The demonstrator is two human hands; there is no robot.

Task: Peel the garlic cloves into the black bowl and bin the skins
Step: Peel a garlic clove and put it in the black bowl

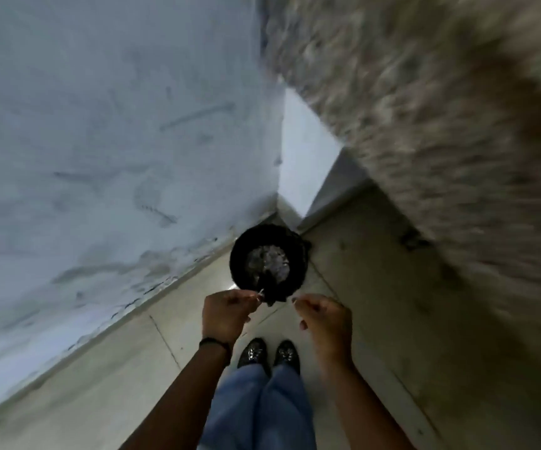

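Pale floor tiles [106, 368] meet a scuffed bluish wall [100, 125], and one round bin [240, 254] lined in black stands in the corner, mouth facing straight up, greyish litter inside. Two hands hover at its near rim. The left hand [227, 315] pinches a thin pale scrap [261, 291], its length aimed at the bin. The right hand [326, 319] has its fingers curled in; whether it holds anything I cannot tell. Two dark shoes [252, 352] point toward the bin. A blurred speckled counter [425, 108] fills the right.
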